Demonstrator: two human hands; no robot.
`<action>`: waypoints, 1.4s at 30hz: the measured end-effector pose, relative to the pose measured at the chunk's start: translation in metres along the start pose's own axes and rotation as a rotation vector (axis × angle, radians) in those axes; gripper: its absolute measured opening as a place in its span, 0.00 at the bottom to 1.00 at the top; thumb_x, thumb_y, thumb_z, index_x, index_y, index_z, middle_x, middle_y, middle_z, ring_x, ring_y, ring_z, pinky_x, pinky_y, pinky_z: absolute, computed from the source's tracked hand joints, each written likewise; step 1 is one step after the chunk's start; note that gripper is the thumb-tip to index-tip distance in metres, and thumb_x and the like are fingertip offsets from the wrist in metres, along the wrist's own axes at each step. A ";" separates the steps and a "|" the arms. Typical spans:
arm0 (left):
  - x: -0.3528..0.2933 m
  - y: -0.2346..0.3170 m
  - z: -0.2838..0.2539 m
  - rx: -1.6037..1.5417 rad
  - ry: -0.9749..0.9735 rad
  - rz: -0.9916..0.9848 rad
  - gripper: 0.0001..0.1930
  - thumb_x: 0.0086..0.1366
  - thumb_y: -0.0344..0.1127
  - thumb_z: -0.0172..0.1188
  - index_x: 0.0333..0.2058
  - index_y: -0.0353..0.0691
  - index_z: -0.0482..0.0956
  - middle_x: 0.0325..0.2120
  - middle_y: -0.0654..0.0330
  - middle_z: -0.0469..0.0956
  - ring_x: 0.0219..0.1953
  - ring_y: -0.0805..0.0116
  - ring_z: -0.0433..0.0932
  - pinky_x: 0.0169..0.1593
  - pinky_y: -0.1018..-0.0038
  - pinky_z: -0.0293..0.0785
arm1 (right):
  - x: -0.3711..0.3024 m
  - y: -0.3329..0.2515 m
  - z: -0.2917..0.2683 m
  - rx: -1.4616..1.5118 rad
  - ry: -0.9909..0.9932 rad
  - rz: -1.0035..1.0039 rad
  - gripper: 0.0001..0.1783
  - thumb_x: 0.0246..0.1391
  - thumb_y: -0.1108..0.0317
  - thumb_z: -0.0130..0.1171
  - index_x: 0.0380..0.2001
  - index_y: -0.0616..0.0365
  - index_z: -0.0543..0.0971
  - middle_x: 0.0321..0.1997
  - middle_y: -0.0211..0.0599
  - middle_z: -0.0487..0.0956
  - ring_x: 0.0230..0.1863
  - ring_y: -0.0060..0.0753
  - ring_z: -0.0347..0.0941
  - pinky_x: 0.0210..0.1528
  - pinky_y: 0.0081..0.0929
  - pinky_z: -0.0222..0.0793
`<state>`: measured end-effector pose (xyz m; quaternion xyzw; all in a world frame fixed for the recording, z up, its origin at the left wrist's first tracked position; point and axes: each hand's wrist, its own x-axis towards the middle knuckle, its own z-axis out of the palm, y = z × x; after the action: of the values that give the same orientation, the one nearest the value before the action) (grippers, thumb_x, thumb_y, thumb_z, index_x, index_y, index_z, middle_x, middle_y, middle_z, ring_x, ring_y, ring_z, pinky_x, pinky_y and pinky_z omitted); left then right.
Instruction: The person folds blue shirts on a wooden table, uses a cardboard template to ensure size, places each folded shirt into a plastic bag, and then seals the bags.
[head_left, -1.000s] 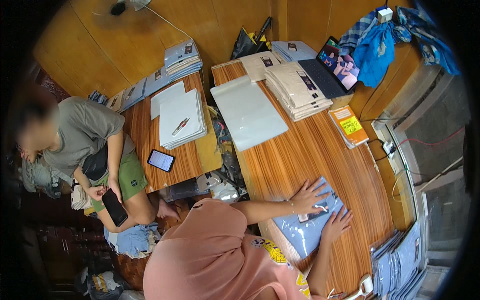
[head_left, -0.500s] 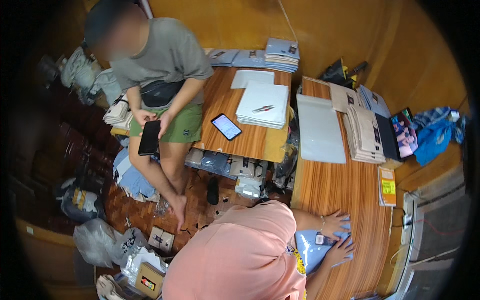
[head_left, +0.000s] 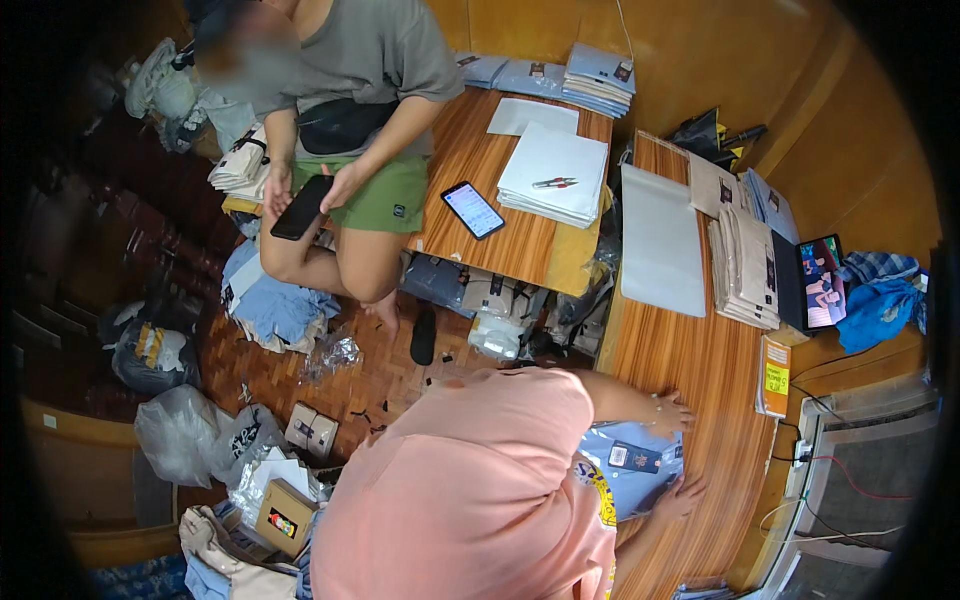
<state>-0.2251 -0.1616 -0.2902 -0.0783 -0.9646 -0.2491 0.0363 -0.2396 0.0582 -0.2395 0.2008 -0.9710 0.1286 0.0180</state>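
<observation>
A folded light-blue shirt [head_left: 640,487] in glossy clear plastic lies on the right-hand wooden table, partly hidden by my pink-sleeved body. A dark tag [head_left: 635,457] shows on its front. My left hand [head_left: 672,413], with a bracelet at its wrist, rests at the far edge of the packed shirt, fingers spread. Beside its right edge, my right hand [head_left: 680,497] lies on the table with fingers apart. Neither hand grips anything.
Beyond lie stacked beige packs [head_left: 740,265], a translucent sheet [head_left: 662,240] and a tablet [head_left: 822,283]. On the other table are white sheets [head_left: 550,170], snips [head_left: 555,183] and a phone [head_left: 472,210]. A seated person [head_left: 370,70] holds a black phone. Bags and clothes cover the floor.
My hands have moved apart from the middle of the shirt to its edges, uncovering the tag. The view has shifted a little, and the seated person's lower leg has drawn back.
</observation>
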 end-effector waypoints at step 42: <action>0.073 -0.184 -0.314 -1.305 -0.257 -0.166 0.29 0.68 0.41 0.46 0.62 0.32 0.51 0.58 0.53 0.59 0.61 0.67 0.56 0.63 0.70 0.50 | 0.094 -0.050 0.047 -0.091 0.372 0.522 0.19 0.56 0.65 0.45 0.50 0.58 0.69 0.56 0.48 0.65 0.58 0.50 0.58 0.59 0.46 0.49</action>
<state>-0.3187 -0.4633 -0.0949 -0.0385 -0.6156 -0.7721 -0.1528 -0.3053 -0.0344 -0.2648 -0.0830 -0.9745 0.1200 0.1707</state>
